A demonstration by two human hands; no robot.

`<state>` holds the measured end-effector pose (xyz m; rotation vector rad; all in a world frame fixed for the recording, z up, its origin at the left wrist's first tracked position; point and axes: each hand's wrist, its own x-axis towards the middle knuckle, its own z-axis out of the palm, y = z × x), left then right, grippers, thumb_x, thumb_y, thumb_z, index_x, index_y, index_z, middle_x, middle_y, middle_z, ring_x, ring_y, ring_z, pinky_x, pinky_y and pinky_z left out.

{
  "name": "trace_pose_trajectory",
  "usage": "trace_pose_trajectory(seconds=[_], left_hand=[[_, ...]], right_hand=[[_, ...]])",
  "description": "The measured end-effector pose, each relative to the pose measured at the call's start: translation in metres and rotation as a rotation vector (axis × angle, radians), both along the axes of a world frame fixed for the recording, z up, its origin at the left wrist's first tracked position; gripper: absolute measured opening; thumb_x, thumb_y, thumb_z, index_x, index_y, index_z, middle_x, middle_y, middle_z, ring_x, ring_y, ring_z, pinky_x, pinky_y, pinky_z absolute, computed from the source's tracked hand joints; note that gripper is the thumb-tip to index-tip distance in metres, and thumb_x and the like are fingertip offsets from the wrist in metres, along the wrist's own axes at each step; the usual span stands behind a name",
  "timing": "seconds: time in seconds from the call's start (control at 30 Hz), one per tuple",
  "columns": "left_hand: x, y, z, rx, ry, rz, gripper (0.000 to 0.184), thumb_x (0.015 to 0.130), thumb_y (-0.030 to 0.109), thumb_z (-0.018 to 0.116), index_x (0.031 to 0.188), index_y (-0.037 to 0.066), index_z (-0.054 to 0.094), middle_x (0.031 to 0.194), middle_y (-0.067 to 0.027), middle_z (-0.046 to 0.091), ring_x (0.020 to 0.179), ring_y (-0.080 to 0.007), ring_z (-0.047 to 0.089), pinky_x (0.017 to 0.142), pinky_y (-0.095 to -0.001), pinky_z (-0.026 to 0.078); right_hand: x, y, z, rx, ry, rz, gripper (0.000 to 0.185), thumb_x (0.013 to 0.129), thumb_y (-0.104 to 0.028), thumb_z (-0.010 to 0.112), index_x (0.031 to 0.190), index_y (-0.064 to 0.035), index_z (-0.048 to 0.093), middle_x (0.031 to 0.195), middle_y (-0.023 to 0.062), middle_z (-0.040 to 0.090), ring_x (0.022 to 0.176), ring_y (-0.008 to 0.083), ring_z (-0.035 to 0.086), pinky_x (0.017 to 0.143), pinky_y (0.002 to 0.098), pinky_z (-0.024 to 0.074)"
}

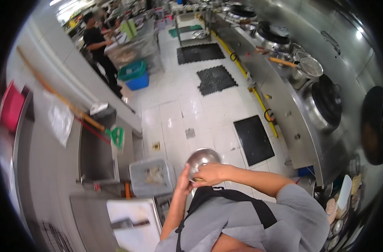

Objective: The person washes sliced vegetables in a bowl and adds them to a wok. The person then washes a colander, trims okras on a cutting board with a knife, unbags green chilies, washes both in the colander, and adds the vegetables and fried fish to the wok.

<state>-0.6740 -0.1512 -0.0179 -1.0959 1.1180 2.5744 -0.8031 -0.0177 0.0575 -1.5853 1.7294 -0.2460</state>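
Note:
A round steel bowl point(205, 154) is held in front of my apron, tilted so that its shiny inside shows. My left hand point(183, 181) grips the bowl along its left side. Across the near part of the bowl lies my right hand point(211, 174), its fingers curled and pressed together at the inside. Whatever those fingers hold, if anything, is too small and hidden to make out. Down to the left, a cleaver point(128, 223) rests on a white cutting board point(120, 241).
A grey plastic bin point(134, 185) with scraps stands left of the bowl. Steel counters with woks point(322, 103) and a strainer point(311, 66) line the right. Black mats point(253, 140) lie on the tiled floor. Another person point(97, 42) works at the back left, near blue bins point(137, 82).

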Motion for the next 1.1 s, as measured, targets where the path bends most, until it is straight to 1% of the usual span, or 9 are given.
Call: trace_pose_trajectory(seconds=[0.23, 0.33, 0.53, 0.6, 0.67, 0.77, 0.87, 0.97, 1.1], left_hand=[[-0.282, -0.014, 0.01, 0.002, 0.247, -0.495, 0.063, 0.106, 0.057, 0.045, 0.135, 0.002, 0.051, 0.11, -0.0134, 0.068, 0.076, -0.0232, 0.073, 0.055, -0.0314, 0.062], [-0.384, -0.017, 0.014, -0.072, 0.255, -0.727, 0.063, 0.105, 0.056, 0.047, 0.136, 0.001, 0.05, 0.11, -0.0127, 0.067, 0.084, -0.0218, 0.072, 0.052, -0.0293, 0.06], [-0.545, -0.045, -0.002, -0.126, 0.283, -0.639, 0.06, 0.106, 0.05, 0.052, 0.137, -0.002, 0.053, 0.113, -0.0099, 0.067, 0.101, -0.0177, 0.067, 0.075, -0.0321, 0.058], [-0.59, -0.068, 0.004, -0.257, 0.172, -0.588, 0.058, 0.107, 0.047, 0.052, 0.137, -0.003, 0.055, 0.118, -0.011, 0.067, 0.105, -0.0182, 0.065, 0.09, -0.0338, 0.054], [-0.64, -0.094, 0.002, -0.303, 0.229, -0.492, 0.057, 0.107, 0.045, 0.052, 0.139, -0.003, 0.054, 0.125, -0.0119, 0.065, 0.112, -0.0183, 0.064, 0.093, -0.0331, 0.054], [-0.716, -0.138, 0.005, -0.244, 0.22, -0.363, 0.055, 0.108, 0.044, 0.05, 0.136, -0.003, 0.055, 0.126, -0.0123, 0.065, 0.113, -0.0197, 0.065, 0.092, -0.0343, 0.055], [-0.796, -0.185, -0.003, -0.187, 0.228, -0.276, 0.055, 0.109, 0.045, 0.047, 0.133, -0.003, 0.056, 0.121, -0.0125, 0.067, 0.108, -0.0215, 0.068, 0.09, -0.0356, 0.057], [-0.885, -0.23, -0.017, -0.159, 0.196, -0.322, 0.059, 0.109, 0.05, 0.043, 0.128, -0.003, 0.058, 0.114, -0.0128, 0.07, 0.1, -0.0232, 0.071, 0.086, -0.0376, 0.06], [-1.03, -0.263, -0.055, -0.015, 0.15, -0.484, 0.058, 0.11, 0.049, 0.039, 0.139, 0.002, 0.053, 0.125, -0.0152, 0.067, 0.108, -0.0267, 0.07, 0.091, -0.0409, 0.059]], right_hand=[[-0.192, 0.034, 0.034, -0.235, 0.054, -0.534, 0.044, 0.094, -0.05, 0.066, 0.087, -0.0063, 0.064, 0.083, 0.0147, 0.061, 0.084, 0.0361, 0.063, 0.077, 0.048, 0.0493], [-0.265, 0.044, 0.032, -0.32, 0.056, -0.678, 0.04, 0.092, -0.047, 0.071, 0.092, -0.0076, 0.064, 0.086, 0.0143, 0.06, 0.083, 0.0355, 0.063, 0.075, 0.0466, 0.0492], [-0.424, 0.011, -0.016, -0.393, -0.025, -0.957, 0.046, 0.093, -0.045, 0.07, 0.1, 0.0002, 0.063, 0.089, 0.0199, 0.064, 0.087, 0.0393, 0.064, 0.078, 0.0493, 0.0497], [-0.482, -0.018, -0.038, -0.353, -0.044, -0.953, 0.043, 0.095, -0.04, 0.068, 0.099, 0.0026, 0.064, 0.1, 0.0227, 0.064, 0.09, 0.0416, 0.064, 0.082, 0.0504, 0.0511], [-0.541, -0.05, -0.075, -0.481, 0.05, -0.968, 0.039, 0.095, -0.037, 0.068, 0.099, 0.0014, 0.065, 0.106, 0.0227, 0.062, 0.092, 0.0419, 0.065, 0.084, 0.0498, 0.0519], [-0.638, -0.099, -0.062, -0.445, 0.056, -0.825, 0.027, 0.092, -0.03, 0.068, 0.099, -0.0038, 0.068, 0.11, 0.0201, 0.059, 0.096, 0.0398, 0.065, 0.086, 0.0481, 0.0522], [-0.735, -0.149, -0.066, -0.472, 0.071, -0.564, 0.035, 0.095, -0.039, 0.064, 0.101, -0.0056, 0.068, 0.104, 0.0179, 0.062, 0.095, 0.0392, 0.064, 0.086, 0.0503, 0.0508], [-0.827, -0.18, -0.058, -0.456, -0.003, -0.501, 0.04, 0.096, -0.046, 0.061, 0.099, -0.0066, 0.067, 0.105, 0.0172, 0.064, 0.095, 0.0389, 0.064, 0.085, 0.0521, 0.0495], [-0.959, -0.204, -0.047, -0.237, -0.052, -0.465, 0.044, 0.096, -0.05, 0.063, 0.097, -0.0063, 0.065, 0.096, 0.0168, 0.066, 0.088, 0.0383, 0.064, 0.078, 0.0509, 0.0485]])
